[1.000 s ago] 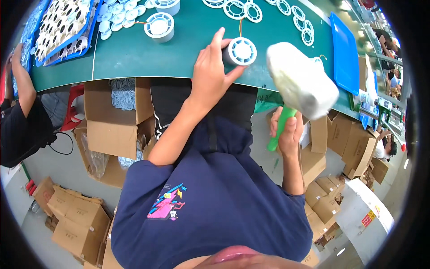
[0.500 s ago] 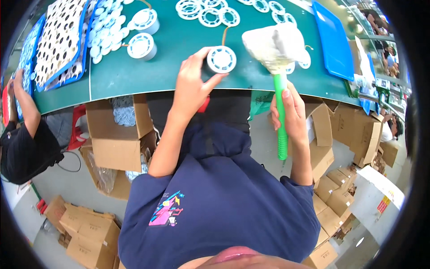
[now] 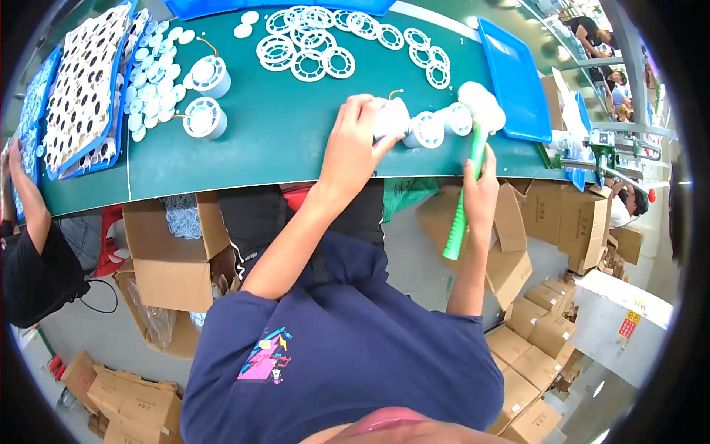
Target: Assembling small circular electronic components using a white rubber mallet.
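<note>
Green covers the table [image 3: 244,152], where a person in a navy T-shirt works with both hands near its front edge. The left grip [image 3: 353,148] is partly curled, thumb in front and fingers behind, around a white round housing [image 3: 392,117], which stands on the table straight ahead of the person; the hold looks meant to steady it. The right grip [image 3: 481,194] is closed around a green-handled mallet [image 3: 477,149], its pale head raised toward the far side, probably held by the shaft for a controlled swing. Two similar cylinders [image 3: 427,131] sit just right of the held one, perhaps set there to be out of the way. To the left, two more housings [image 3: 205,118] trail orange wires, beside a heap of pale blue discs [image 3: 151,89]. Flat white rings [image 3: 308,65] lie scattered across the back, seemingly within easy reach. A blue tray [image 3: 510,81] rests at the right. Fingers cover part of the held housing, and its top is washed out by glare, so its details are hard to make out. The mallet head hides some of the table behind it. At the left rim, a co-worker's arm [image 3: 31,181] is cut off.
</note>
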Motion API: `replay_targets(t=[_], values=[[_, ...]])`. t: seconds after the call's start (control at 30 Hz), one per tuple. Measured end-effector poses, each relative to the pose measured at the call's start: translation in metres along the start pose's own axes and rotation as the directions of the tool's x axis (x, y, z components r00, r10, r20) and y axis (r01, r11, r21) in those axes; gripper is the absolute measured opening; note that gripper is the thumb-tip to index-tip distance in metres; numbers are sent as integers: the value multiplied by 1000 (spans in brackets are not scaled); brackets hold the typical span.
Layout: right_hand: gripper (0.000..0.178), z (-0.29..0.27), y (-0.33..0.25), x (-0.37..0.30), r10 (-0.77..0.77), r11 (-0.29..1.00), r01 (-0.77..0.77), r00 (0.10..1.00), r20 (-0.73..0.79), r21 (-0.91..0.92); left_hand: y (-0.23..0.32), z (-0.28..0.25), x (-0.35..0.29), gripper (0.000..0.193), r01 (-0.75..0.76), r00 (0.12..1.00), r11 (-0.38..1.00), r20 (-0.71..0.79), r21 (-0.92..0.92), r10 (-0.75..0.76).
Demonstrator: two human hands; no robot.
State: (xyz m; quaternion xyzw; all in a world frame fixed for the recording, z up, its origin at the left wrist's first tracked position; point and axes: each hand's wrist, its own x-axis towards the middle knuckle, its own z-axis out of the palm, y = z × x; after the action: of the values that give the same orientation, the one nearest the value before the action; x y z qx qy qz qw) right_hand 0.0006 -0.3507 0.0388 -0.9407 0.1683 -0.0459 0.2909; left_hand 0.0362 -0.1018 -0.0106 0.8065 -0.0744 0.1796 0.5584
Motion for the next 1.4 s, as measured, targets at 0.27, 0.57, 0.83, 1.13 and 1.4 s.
replay_targets(t=[0.27,0.57,0.83,1.13,1.4], values=[[82,9,-51,36,-723,667,720,687,65,-190,-9,-30,-17,73,-33,998,984,65,173,22],[64,35,-40,80,-840,489,765,542,10,-420,-13,-34,-20,63,-105,993,957,84,271,85],[63,28,-41,79,-791,606,763,548,-274,-224,-15,-35,-21,62,-116,989,951,123,288,84],[80,-54,45,228,-167,919,-46,855,-492,-391,-10,-31,-20,65,-126,991,959,84,253,108],[92,-15,34,231,-147,875,47,974,-174,-481,-12,-34,-20,65,-127,990,950,91,284,105]])
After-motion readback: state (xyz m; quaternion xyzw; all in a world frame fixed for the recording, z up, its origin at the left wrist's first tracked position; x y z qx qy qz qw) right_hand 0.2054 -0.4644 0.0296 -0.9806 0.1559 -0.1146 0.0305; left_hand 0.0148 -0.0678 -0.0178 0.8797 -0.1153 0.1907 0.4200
